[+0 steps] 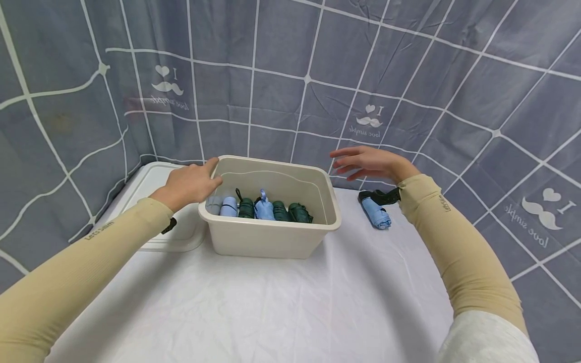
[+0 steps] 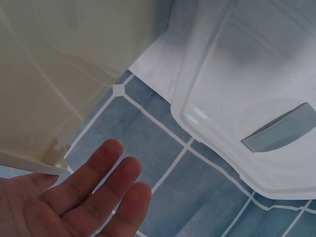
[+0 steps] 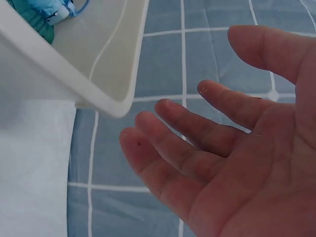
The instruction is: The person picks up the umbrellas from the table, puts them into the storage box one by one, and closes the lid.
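Note:
A cream plastic storage bin (image 1: 268, 239) stands on the white-covered table. Inside it is a row of rolled fabric bundles: a grey one, a pale blue one (image 1: 229, 207), a blue one with a loop (image 1: 264, 207) and several dark green ones (image 1: 299, 214). My left hand (image 1: 192, 184) rests at the bin's left back corner, thumb over the rim; three fingers (image 2: 126, 180) extend loosely outside it in the left wrist view. Past the right rim, my right hand (image 1: 369, 162) hovers with spread, slightly bent fingers, holding nothing; its palm shows in the right wrist view.
A white lid (image 1: 174, 234) lies left of the bin, beneath my left forearm. Another blue rolled bundle (image 1: 375, 213) with a black strap lies on the table (image 1: 290, 302) at right, near my right wrist. A grey-blue checked curtain (image 1: 281, 96) hangs behind and at both sides.

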Demonstrator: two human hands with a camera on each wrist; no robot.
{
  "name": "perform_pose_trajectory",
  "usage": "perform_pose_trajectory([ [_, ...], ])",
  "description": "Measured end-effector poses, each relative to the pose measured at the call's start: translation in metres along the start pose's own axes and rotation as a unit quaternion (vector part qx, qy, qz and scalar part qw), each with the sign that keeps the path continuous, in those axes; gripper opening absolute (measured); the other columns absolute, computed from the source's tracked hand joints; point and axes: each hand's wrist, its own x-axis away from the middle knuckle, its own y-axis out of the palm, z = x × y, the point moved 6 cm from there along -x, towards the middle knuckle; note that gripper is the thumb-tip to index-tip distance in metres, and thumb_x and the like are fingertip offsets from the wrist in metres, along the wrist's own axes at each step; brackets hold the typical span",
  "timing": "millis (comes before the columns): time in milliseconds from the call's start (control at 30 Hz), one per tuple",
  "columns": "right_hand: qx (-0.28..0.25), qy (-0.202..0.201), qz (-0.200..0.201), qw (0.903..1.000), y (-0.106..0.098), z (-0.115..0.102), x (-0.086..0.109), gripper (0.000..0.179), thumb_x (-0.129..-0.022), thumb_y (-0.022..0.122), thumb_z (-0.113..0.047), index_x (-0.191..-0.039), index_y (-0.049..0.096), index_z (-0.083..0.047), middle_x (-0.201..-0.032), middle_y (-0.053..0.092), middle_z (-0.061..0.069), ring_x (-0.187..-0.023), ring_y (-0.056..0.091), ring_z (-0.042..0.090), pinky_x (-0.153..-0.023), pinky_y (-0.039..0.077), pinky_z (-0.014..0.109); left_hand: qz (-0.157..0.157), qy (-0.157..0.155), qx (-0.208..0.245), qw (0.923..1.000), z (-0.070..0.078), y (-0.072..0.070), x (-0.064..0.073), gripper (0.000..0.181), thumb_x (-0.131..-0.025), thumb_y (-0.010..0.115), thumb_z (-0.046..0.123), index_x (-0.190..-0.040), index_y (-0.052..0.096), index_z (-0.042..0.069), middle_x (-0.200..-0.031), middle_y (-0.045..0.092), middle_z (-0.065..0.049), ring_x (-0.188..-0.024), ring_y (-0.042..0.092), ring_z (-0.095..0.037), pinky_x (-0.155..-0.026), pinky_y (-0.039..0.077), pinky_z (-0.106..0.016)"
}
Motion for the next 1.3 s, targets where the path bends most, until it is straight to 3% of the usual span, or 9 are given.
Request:
perform_pose_trajectory([
  [333, -0.039, 0.010, 0.033, 0.9986, -0.023, 0.031, 0.013, 0.057, -0.107, 0.051, -0.025, -0.159, 0.030, -0.016, -0.159, 0.038, 0.017, -0.145, 0.040, 0.036, -0.112, 0.038, 0.056, 0.002, 0.000, 0.002, 1.0000, 0.001, 0.000, 0.001, 0.066, -0.101, 0.036, 0.041, -0.158, 0.025, 0.010, -0.120, 0.067, -0.027, -0.097, 0.068, -0.044, -0.058, 0.050, -0.053],
  [567, -0.066, 0.024, 0.056, 0.9960, -0.037, 0.055, 0.022, 0.060, -0.106, 0.052, -0.027, -0.160, 0.028, -0.017, -0.160, 0.036, 0.017, -0.145, 0.039, 0.036, -0.108, 0.044, 0.048, -0.002, -0.001, 0.002, 1.0000, 0.002, -0.001, 0.002, 0.066, -0.101, 0.036, 0.041, -0.158, 0.025, 0.009, -0.119, 0.067, -0.027, -0.096, 0.068, -0.043, -0.059, 0.050, -0.053],
  [733, -0.089, 0.026, 0.052, 0.9943, -0.044, 0.074, 0.025, 0.064, -0.106, 0.052, -0.026, -0.161, 0.023, -0.016, -0.163, 0.029, 0.019, -0.149, 0.031, 0.039, -0.115, 0.034, 0.055, -0.002, -0.001, 0.001, 1.0000, 0.003, -0.001, 0.003, 0.066, -0.101, 0.037, 0.042, -0.158, 0.025, 0.009, -0.116, 0.068, -0.026, -0.092, 0.068, -0.041, -0.057, 0.050, -0.051],
  [1067, -0.108, 0.032, 0.074, 0.9908, -0.053, 0.116, 0.029, 0.066, -0.105, 0.055, -0.026, -0.162, 0.023, -0.019, -0.164, 0.028, 0.012, -0.130, 0.051, 0.015, -0.115, 0.034, 0.054, -0.005, -0.004, 0.001, 1.0000, 0.004, -0.001, 0.003, 0.066, -0.102, 0.036, 0.041, -0.158, 0.024, 0.009, -0.119, 0.067, -0.026, -0.097, 0.068, -0.043, -0.060, 0.051, -0.053],
  [1300, -0.120, 0.032, 0.086, 0.9885, -0.056, 0.150, 0.027, 0.070, -0.104, 0.056, -0.026, -0.163, 0.018, -0.017, -0.167, 0.023, 0.014, -0.138, 0.046, 0.024, -0.115, 0.036, 0.054, -0.003, -0.004, -0.001, 1.0000, 0.004, -0.001, 0.003, 0.066, -0.102, 0.036, 0.041, -0.158, 0.024, 0.010, -0.122, 0.066, -0.027, -0.102, 0.067, -0.044, -0.062, 0.051, -0.055],
])
